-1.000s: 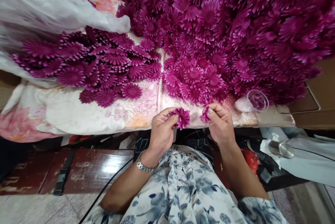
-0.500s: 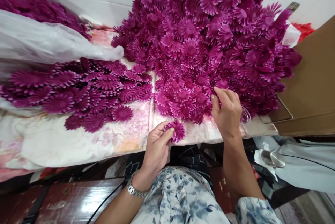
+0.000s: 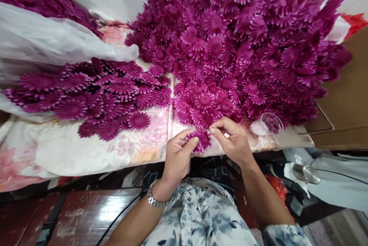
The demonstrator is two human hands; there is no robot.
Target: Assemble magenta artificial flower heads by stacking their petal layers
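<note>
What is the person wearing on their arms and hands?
No gloves: the left hand and the right hand are bare. A silver metal link watch sits on the left wrist. The forearms are uncovered. A short sleeve shows at the right elbow, part of a white shirt printed with blue-grey flowers.

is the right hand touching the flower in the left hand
Touching: in the head view the right hand pinches the petals of the flower held by the left hand.
</note>
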